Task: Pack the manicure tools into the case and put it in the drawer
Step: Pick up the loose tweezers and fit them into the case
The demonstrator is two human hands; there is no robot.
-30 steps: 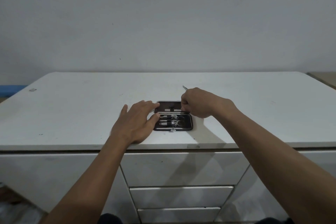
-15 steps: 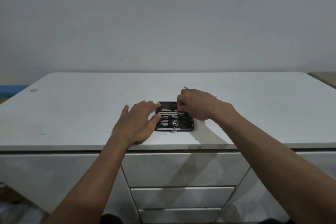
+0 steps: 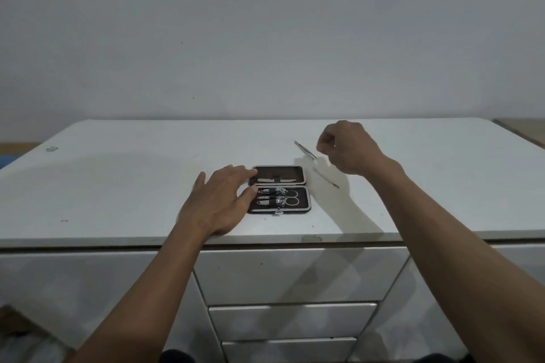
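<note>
The black manicure case (image 3: 306,209) lies open near the front edge of the white cabinet top (image 3: 118,186). Its far half holds a flat file under a strap. Its near half holds two nail clippers and small scissors. My left hand (image 3: 215,203) rests flat beside the case, fingertips on its left edge. My right hand (image 3: 348,147) hovers behind and right of the case, fingers curled in a pinch, just right of a thin metal tool (image 3: 305,150) lying on the top. A second slim tool (image 3: 327,178) lies under my right wrist.
Three closed drawer fronts sit below the top, the uppermost drawer (image 3: 289,274) right under the case. A small pale speck (image 3: 51,149) lies at the far left of the top. A plain wall stands behind.
My right hand left the case's far half and moved right and back toward the loose metal tool. The file now sits uncovered under its strap. My left hand stayed put.
</note>
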